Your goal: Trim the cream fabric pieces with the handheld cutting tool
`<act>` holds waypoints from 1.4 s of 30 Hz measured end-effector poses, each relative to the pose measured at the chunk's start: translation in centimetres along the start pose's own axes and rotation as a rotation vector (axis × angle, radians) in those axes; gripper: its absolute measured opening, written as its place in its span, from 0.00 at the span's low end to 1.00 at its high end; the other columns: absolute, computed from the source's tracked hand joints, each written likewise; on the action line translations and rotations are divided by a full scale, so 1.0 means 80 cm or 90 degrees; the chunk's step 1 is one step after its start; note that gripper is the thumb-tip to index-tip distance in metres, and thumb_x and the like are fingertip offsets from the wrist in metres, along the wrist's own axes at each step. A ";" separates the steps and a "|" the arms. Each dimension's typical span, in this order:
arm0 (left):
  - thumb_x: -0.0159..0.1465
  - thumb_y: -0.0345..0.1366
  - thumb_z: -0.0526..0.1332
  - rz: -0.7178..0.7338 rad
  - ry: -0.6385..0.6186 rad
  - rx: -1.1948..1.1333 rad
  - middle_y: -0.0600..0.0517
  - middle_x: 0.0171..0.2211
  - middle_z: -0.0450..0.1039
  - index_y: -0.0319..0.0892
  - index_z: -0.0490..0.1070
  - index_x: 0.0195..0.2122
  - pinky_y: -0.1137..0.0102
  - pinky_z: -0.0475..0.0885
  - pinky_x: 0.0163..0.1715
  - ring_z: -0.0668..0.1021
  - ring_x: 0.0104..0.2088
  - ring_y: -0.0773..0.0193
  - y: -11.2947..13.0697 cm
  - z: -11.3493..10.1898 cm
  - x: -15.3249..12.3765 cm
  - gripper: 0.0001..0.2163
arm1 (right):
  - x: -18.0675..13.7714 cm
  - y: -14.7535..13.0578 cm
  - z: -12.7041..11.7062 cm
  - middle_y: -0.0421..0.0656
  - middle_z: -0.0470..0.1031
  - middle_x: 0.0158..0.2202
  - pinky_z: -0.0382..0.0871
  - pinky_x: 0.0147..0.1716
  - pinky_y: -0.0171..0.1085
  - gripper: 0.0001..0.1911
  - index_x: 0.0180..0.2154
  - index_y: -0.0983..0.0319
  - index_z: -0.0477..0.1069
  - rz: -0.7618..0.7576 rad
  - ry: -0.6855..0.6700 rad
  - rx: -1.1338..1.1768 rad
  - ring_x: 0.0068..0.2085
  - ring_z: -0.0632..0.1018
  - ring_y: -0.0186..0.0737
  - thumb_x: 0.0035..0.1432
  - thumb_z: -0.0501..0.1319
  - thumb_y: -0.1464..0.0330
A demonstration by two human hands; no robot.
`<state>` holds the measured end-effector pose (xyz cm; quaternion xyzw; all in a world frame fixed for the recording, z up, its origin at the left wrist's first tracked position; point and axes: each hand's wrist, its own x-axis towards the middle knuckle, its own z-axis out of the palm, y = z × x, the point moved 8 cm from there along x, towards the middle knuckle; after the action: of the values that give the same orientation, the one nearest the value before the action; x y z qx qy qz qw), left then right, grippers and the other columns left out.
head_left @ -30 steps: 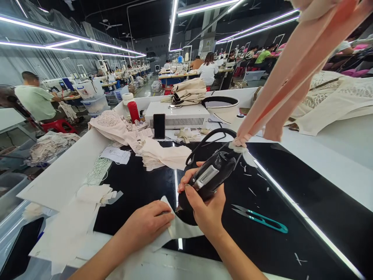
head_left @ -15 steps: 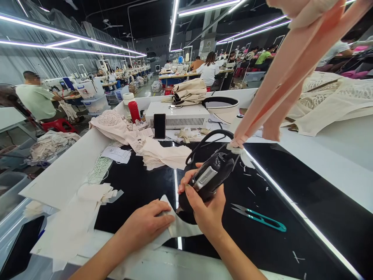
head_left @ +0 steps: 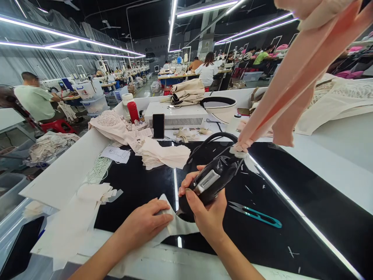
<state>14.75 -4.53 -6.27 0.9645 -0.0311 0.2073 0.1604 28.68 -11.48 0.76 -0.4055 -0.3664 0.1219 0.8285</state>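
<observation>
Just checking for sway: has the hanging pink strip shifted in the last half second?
Yes, rightward in the view: the pink strip now has its loose end closer to the cream lace garment.

Garment workshop, rows of sewing machines (head_left: 54, 84), seated workers (head_left: 35, 96), heaped fabric pieces (head_left: 164, 154), overhead strip lights (head_left: 207, 9)

The left fingers (head_left: 161, 220) hide part of the pale fabric (head_left: 185, 227) underneath.
</observation>
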 end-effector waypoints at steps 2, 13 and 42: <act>0.78 0.33 0.53 0.002 -0.006 -0.003 0.46 0.51 0.73 0.44 0.73 0.53 0.68 0.79 0.50 0.78 0.50 0.61 0.000 0.000 0.000 0.10 | 0.000 0.000 0.000 0.34 0.76 0.32 0.76 0.27 0.32 0.19 0.48 0.53 0.68 0.003 0.003 -0.011 0.26 0.77 0.31 0.58 0.68 0.75; 0.78 0.34 0.52 0.036 0.017 0.047 0.47 0.51 0.76 0.43 0.73 0.51 0.58 0.74 0.61 0.78 0.55 0.59 0.010 -0.008 0.003 0.10 | -0.002 -0.021 -0.017 0.34 0.76 0.33 0.76 0.27 0.33 0.20 0.50 0.53 0.68 -0.003 0.010 -0.026 0.28 0.77 0.32 0.59 0.68 0.73; 0.77 0.29 0.51 -0.043 0.067 -0.034 0.47 0.39 0.76 0.41 0.73 0.50 0.68 0.79 0.40 0.78 0.40 0.60 0.050 0.018 0.003 0.11 | -0.018 -0.028 -0.019 0.36 0.75 0.32 0.77 0.27 0.35 0.20 0.50 0.54 0.68 0.007 0.003 -0.015 0.29 0.77 0.34 0.59 0.70 0.71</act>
<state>15.02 -8.75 -6.22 0.9482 0.0041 0.2512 0.1943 28.54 -14.51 1.12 -0.4179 -0.3636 0.1212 0.8237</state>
